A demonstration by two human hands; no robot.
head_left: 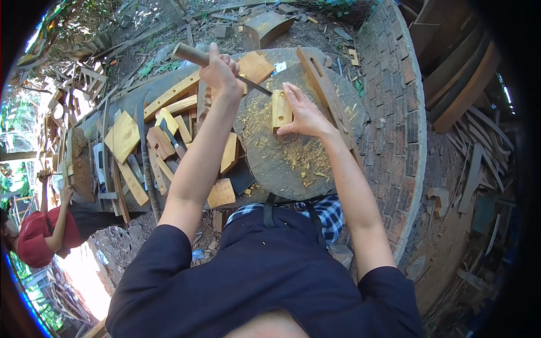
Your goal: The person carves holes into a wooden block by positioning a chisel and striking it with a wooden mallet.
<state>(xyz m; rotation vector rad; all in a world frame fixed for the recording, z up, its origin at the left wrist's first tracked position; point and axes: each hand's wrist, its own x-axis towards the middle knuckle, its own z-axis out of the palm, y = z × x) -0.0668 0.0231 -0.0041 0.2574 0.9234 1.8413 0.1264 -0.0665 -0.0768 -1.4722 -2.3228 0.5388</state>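
My left hand (221, 73) is closed around the long wooden handle of a chisel (256, 87), whose narrow dark blade slants down to the right. The tip is at or very near the upper left edge of a small yellow wooden block (280, 112) with round holes. From the right, my right hand (304, 110) grips this block, fingers at its upper end and thumb at its lower end. The block is on a broad round wooden stump (265, 160) strewn with shavings. A long slotted wooden piece (327, 93) leans along the stump's right side.
Cut wood pieces and a knife (176, 145) crowd the left side. A brick wall (389, 112) runs along the right, with scrap boards (473, 169) beyond it. A curved wood chunk (267, 28) lies at the back. Another person in a red shirt (48, 236) is at far left.
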